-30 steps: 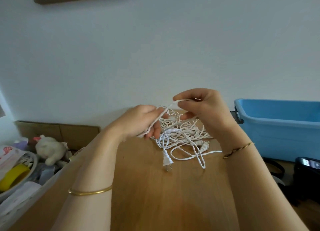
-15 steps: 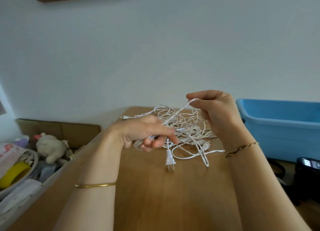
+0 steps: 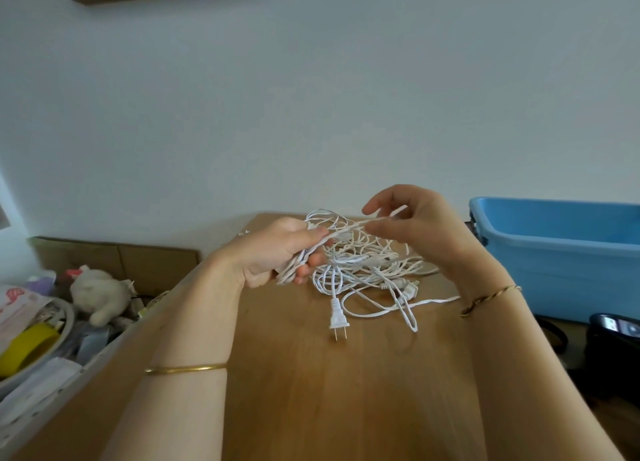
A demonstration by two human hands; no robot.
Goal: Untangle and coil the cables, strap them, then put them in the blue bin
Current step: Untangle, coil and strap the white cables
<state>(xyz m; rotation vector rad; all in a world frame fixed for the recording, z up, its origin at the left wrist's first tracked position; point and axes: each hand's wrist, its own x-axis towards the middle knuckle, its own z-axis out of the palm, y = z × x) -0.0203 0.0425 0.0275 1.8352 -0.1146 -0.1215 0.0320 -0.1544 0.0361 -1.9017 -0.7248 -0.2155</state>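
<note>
Together, left hand [image 3: 273, 252] gripping white cable [image 3: 347, 259] loops, right hand [image 3: 426, 225] pinching one strand, tangle on table [image 3: 311, 391].

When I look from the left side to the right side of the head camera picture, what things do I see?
Yellow tape roll → stuffed toy → left hand gripping the white cable → white plug on the table → right hand → blue bin.

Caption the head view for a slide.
Left hand grips white cable loops; right hand pinches a strand above the tangle; blue bin nearby.
</note>
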